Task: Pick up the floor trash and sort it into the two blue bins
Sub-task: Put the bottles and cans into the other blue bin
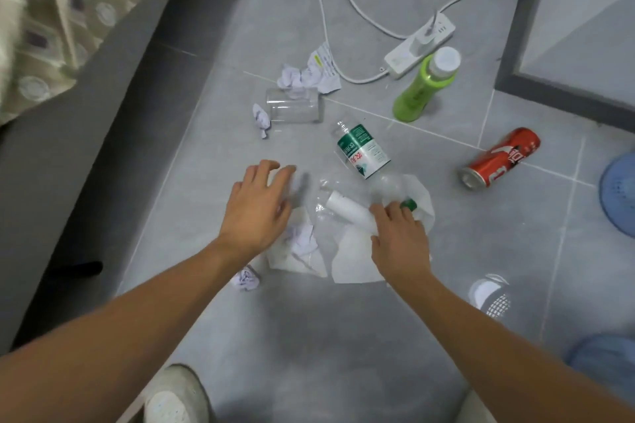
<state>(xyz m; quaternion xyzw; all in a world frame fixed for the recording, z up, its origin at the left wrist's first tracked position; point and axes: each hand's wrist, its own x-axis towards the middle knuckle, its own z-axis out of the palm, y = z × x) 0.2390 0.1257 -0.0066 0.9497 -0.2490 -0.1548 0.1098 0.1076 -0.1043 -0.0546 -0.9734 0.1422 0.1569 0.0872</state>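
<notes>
Reaching into the floor trash, nothing lifted yet.
Left hand (256, 208) hovers spread; right hand (398, 237) fingers touch the white paper tube (347, 211) beside the clear green-labelled plastic bottle (364, 154); next, grip and carry toward the blue bins (618, 195) at right.

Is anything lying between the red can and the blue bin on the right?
Nothing visible does. The red can lies on its side on bare floor tile, with open floor between it and the blue bin at the right edge. Both hands are elsewhere, over the papers.

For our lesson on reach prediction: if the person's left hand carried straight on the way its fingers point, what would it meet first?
Probably the clear plastic cup lying on its side: the left hand points up and slightly right, over bare tile. Height above the floor is unclear, so it might pass over it.
</notes>
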